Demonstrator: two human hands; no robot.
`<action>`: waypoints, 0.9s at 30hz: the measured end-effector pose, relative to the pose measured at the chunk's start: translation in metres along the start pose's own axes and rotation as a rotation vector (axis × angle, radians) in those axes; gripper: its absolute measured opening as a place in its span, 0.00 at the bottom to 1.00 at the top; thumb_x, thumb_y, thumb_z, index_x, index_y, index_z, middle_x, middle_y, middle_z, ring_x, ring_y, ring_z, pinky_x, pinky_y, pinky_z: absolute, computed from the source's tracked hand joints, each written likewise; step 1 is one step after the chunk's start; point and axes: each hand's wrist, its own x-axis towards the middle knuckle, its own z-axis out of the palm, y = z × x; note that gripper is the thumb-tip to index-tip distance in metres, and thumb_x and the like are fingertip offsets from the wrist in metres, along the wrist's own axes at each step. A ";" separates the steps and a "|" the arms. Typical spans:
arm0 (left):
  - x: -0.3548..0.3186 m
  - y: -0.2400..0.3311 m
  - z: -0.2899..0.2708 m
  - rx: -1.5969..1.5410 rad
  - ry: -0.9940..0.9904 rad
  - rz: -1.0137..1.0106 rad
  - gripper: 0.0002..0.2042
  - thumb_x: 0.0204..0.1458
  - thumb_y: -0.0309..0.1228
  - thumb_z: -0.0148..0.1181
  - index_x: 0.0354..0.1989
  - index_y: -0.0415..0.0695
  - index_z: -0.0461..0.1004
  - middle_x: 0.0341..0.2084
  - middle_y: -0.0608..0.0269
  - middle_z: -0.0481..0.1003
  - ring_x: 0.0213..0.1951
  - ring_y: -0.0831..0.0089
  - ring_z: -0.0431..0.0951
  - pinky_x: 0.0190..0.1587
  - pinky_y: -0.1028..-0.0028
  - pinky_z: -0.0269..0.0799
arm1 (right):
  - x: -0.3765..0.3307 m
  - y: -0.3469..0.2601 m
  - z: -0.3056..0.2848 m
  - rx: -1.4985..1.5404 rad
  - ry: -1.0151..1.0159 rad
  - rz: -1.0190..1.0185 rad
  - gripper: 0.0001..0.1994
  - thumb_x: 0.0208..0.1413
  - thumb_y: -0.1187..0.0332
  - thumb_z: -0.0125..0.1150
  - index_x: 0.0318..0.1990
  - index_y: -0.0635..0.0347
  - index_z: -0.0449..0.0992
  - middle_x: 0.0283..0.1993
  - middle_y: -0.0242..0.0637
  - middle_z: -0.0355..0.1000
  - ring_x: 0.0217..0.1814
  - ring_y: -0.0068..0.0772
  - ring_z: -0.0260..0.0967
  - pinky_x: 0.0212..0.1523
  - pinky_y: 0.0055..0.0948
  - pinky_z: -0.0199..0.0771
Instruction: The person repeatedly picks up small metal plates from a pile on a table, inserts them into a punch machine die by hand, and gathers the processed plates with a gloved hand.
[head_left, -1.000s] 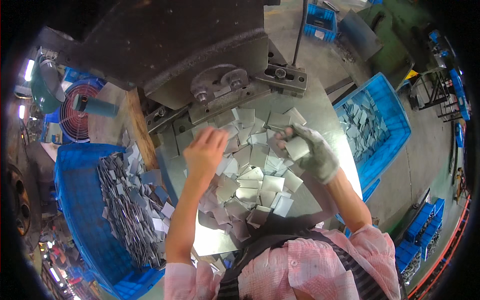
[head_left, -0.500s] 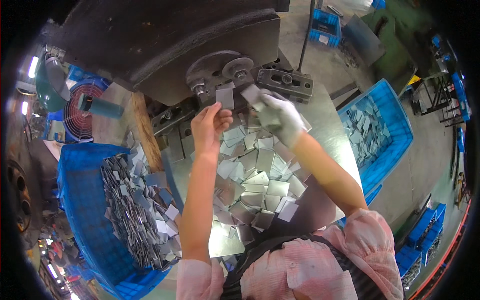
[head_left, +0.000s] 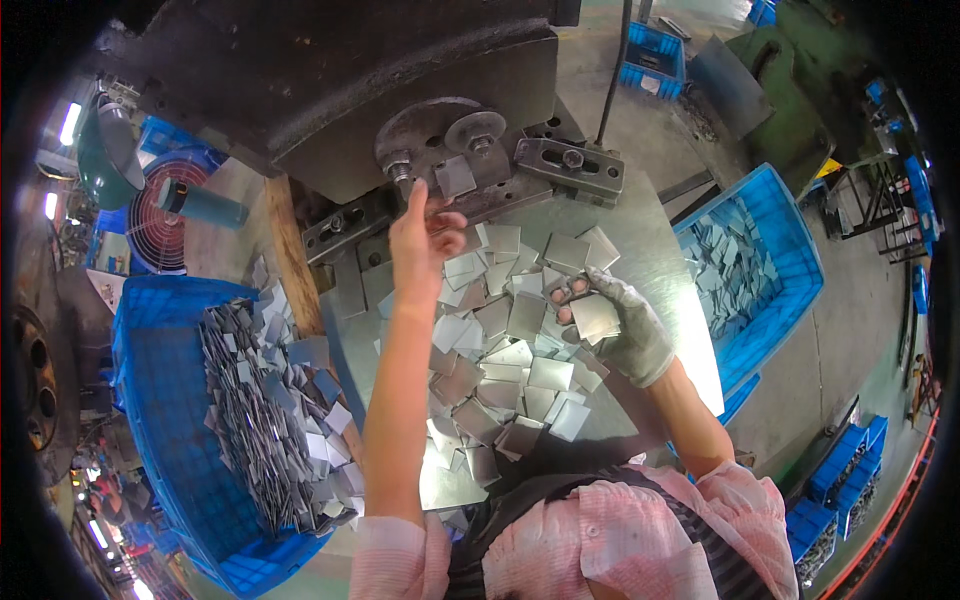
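Observation:
My right hand (head_left: 634, 335) wears a pale glove with bare fingertips and is closed on a small metal plate (head_left: 597, 317) above the right side of the pile. My left hand (head_left: 423, 238), bare, hovers at the front of the press tooling (head_left: 500, 190). Its index finger points up, the other fingers are loosely bent, and nothing shows in them. Just beyond it a single square plate (head_left: 457, 176) lies on the tooling, apart from the fingers. Loose metal plates (head_left: 510, 375) are heaped on the steel table (head_left: 660, 250) between my forearms.
A large blue bin (head_left: 160, 400) full of thin plates stands at the left, beside a wooden board (head_left: 293, 255). Another blue bin (head_left: 800, 270) with plates is at the right. The dark press body (head_left: 330, 90) overhangs the far side. A clamp block (head_left: 575, 165) sits right of the tooling.
My right hand has drawn back from the tooling toward me and now grips a plate over the pile. My left hand has let go of its plate, which lies on the tooling.

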 end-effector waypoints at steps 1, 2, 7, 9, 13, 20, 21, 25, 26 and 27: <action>-0.004 -0.001 -0.005 0.002 -0.001 -0.001 0.12 0.49 0.34 0.56 0.30 0.35 0.70 0.21 0.53 0.74 0.19 0.71 0.74 0.19 0.82 0.65 | -0.001 0.000 -0.001 0.020 -0.022 0.003 0.09 0.57 0.63 0.47 0.31 0.59 0.68 0.37 0.44 0.69 0.33 0.32 0.70 0.30 0.27 0.74; -0.010 -0.003 -0.008 0.341 0.067 0.197 0.13 0.48 0.35 0.57 0.33 0.36 0.70 0.20 0.54 0.74 0.20 0.71 0.74 0.21 0.82 0.66 | -0.001 -0.002 -0.003 0.022 -0.022 0.003 0.09 0.57 0.63 0.47 0.31 0.59 0.68 0.37 0.44 0.69 0.33 0.32 0.70 0.30 0.27 0.74; -0.038 -0.029 -0.027 1.535 0.031 0.941 0.12 0.47 0.32 0.57 0.40 0.43 0.74 0.36 0.63 0.74 0.36 0.68 0.75 0.39 0.75 0.69 | 0.000 -0.002 -0.012 0.079 0.025 0.000 0.10 0.57 0.63 0.47 0.29 0.59 0.68 0.35 0.44 0.69 0.31 0.32 0.70 0.29 0.27 0.72; -0.050 -0.035 -0.029 1.525 0.043 0.852 0.13 0.46 0.30 0.56 0.41 0.43 0.73 0.42 0.64 0.72 0.43 0.63 0.72 0.46 0.71 0.67 | -0.004 -0.001 -0.010 0.047 0.047 0.000 0.10 0.57 0.63 0.47 0.29 0.59 0.68 0.34 0.43 0.69 0.31 0.32 0.69 0.29 0.26 0.72; -0.066 -0.030 -0.024 1.447 -0.057 0.714 0.14 0.43 0.30 0.59 0.40 0.42 0.73 0.38 0.63 0.72 0.39 0.64 0.73 0.41 0.70 0.68 | -0.003 -0.002 -0.017 0.040 -0.004 0.007 0.09 0.56 0.64 0.49 0.31 0.60 0.68 0.36 0.44 0.70 0.30 0.32 0.71 0.31 0.28 0.74; -0.053 -0.014 -0.015 1.649 -0.026 0.553 0.16 0.39 0.35 0.64 0.36 0.42 0.73 0.29 0.62 0.71 0.34 0.62 0.73 0.35 0.66 0.68 | 0.065 -0.014 0.026 -0.153 0.021 0.047 0.14 0.54 0.57 0.53 0.36 0.59 0.70 0.37 0.42 0.71 0.32 0.32 0.70 0.33 0.28 0.71; -0.054 -0.013 -0.015 1.654 -0.017 0.556 0.16 0.39 0.35 0.64 0.36 0.42 0.73 0.29 0.62 0.71 0.34 0.62 0.73 0.35 0.66 0.68 | 0.084 -0.013 0.034 -0.143 0.032 0.088 0.15 0.53 0.56 0.54 0.37 0.59 0.71 0.37 0.42 0.71 0.34 0.32 0.69 0.34 0.30 0.72; -0.046 -0.012 -0.002 1.822 0.065 0.481 0.15 0.38 0.36 0.65 0.33 0.43 0.73 0.31 0.62 0.71 0.34 0.62 0.73 0.36 0.66 0.67 | 0.128 -0.005 0.071 -0.333 0.116 -0.052 0.15 0.52 0.60 0.56 0.42 0.60 0.69 0.34 0.40 0.72 0.29 0.32 0.70 0.30 0.31 0.71; -0.046 -0.011 0.001 1.755 0.089 0.398 0.14 0.38 0.36 0.65 0.32 0.43 0.73 0.31 0.62 0.71 0.34 0.62 0.73 0.36 0.66 0.67 | 0.133 -0.006 0.068 -0.372 0.134 -0.051 0.15 0.52 0.62 0.56 0.44 0.60 0.69 0.34 0.40 0.72 0.29 0.32 0.70 0.29 0.29 0.71; -0.045 -0.011 -0.005 1.758 0.097 0.395 0.14 0.38 0.36 0.65 0.32 0.43 0.73 0.31 0.62 0.71 0.34 0.62 0.73 0.36 0.66 0.67 | 0.134 -0.006 0.073 -0.416 0.142 -0.041 0.15 0.52 0.64 0.55 0.45 0.60 0.68 0.35 0.39 0.72 0.28 0.31 0.70 0.29 0.28 0.70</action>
